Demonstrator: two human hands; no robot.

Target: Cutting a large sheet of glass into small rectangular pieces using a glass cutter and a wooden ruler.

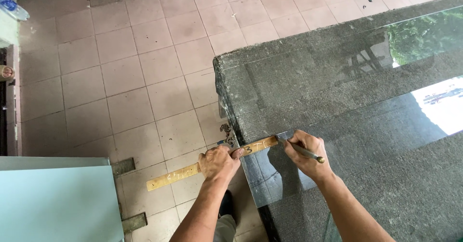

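A sheet of clear glass (366, 121) lies on a dark carpeted table (289, 73), its near corner overhanging the table's left edge. My left hand (219, 162) presses down a wooden ruler (169, 178) that runs from over the floor onto the glass corner. My right hand (304, 153) grips a slim metal glass cutter (306, 152) like a pen. Its tip touches the glass right at the ruler's far end.
Pink floor tiles (130, 78) spread to the left of the table. A pale blue panel (53, 203) lies at the lower left. A small metal fitting (226, 133) hangs on the table's edge. My dark shoe (225, 206) shows below my arms.
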